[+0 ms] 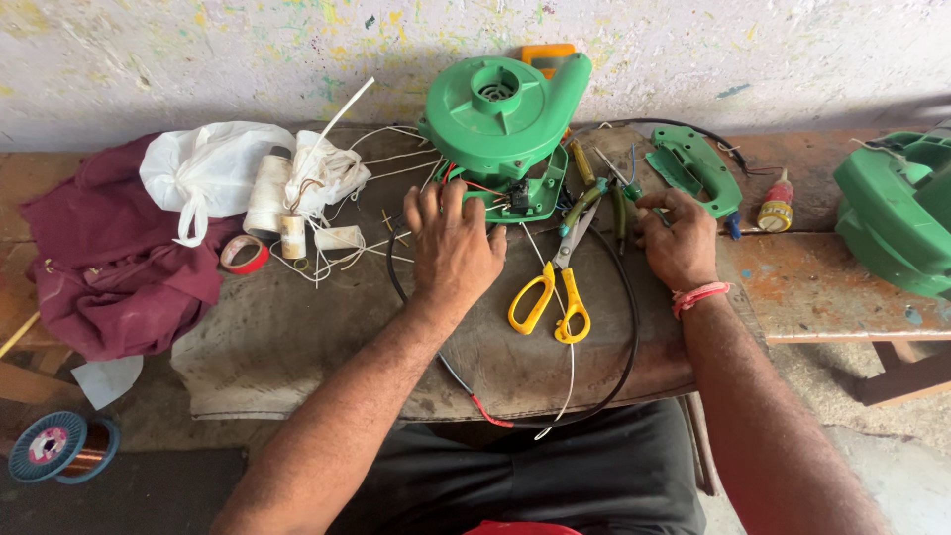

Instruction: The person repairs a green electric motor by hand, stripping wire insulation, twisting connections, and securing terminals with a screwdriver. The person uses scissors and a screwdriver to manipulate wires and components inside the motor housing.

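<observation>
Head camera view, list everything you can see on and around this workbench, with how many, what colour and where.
blower housing: 1, green, back centre, against the wall
handle shell: 1, green, right of the blower housing
second green casing: 1, green, far right edge
scissors: 1, yellow handles, centre, between the hands
pliers: 1, green grips, above the scissors
black cable: 1, black with a red end, looping across the mat
small bottle: 1, yellow with red cap, right of the handle shell
tape roll: 1, red, left centre
thread spools: 2, white, left of centre
plastic bag: 1, white, back left
cloth: 1, maroon, far left
copper wire spool: 1, blue flanges, on the floor, lower left
left hand: 1, fingers at the blower base
right hand: 1, fingers by the pliers; pink wristband
</observation>
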